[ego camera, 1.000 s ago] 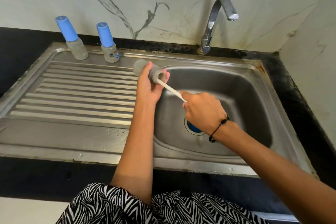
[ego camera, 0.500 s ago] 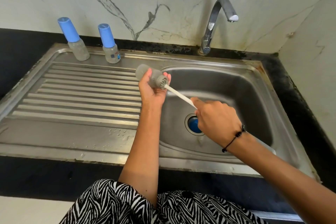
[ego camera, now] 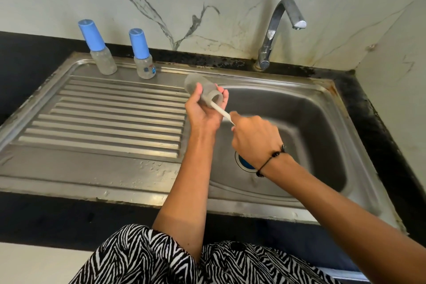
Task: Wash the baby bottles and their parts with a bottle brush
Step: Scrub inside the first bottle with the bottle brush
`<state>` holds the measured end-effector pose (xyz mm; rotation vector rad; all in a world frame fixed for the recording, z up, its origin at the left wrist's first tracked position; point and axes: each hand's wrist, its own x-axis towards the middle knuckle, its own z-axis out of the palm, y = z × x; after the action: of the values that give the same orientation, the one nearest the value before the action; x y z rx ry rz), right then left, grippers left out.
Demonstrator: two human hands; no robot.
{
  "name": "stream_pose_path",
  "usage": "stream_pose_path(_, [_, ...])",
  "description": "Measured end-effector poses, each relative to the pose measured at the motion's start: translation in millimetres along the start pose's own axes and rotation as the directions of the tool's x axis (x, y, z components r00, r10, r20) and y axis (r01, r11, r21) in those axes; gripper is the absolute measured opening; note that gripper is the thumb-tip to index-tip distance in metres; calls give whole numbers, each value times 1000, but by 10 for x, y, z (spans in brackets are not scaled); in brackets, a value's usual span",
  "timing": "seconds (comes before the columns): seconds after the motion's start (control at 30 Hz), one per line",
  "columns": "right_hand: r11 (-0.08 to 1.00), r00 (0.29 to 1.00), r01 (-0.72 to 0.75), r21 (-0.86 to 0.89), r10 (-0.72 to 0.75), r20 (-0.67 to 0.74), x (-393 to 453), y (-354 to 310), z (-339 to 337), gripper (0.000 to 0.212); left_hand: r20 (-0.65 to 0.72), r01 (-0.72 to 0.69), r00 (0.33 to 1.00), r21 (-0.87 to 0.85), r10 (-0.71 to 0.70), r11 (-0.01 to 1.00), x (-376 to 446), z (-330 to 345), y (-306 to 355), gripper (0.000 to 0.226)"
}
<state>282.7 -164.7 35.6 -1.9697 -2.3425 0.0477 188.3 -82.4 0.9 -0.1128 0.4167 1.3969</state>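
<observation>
My left hand (ego camera: pixel 204 113) grips an uncapped clear baby bottle (ego camera: pixel 202 91), held on its side over the sink's left rim, its mouth turned right. My right hand (ego camera: pixel 255 137) is closed on the white handle of the bottle brush (ego camera: pixel 221 113). The brush head is inside the bottle and hidden; only a short piece of handle shows between my hands. Two more baby bottles with tall blue caps stand upright at the back of the drainboard, one on the left (ego camera: pixel 98 49) and one to its right (ego camera: pixel 141 55).
The steel sink basin (ego camera: pixel 311 127) has a blue drain plug (ego camera: pixel 245 163) partly hidden under my right wrist. The ribbed drainboard (ego camera: pixel 103 117) lies to the left. A chrome tap (ego camera: pixel 280 27) stands behind the basin, with no water running. A marble wall is behind.
Half a second ago the brush head was out at the bottle's mouth. My right hand has since pushed it back inside, moving left toward my left hand.
</observation>
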Motion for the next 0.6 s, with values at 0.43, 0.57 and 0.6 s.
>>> stream_pose_path(0.43, [992, 1000, -17, -126, 14, -24, 45, 187, -43, 30, -12, 64, 998, 433, -65, 899, -14, -171, 348, 18])
stream_pose_path(0.57, [980, 997, 69, -189, -72, -9, 22, 145, 47, 38, -135, -19, 985, 528, 106, 849, 67, -33, 252, 47])
stream_pose_path(0.6, [979, 996, 86, -183, -89, -10, 20, 141, 61, 39, -163, -54, 971, 562, 175, 825, 90, -23, 216, 54])
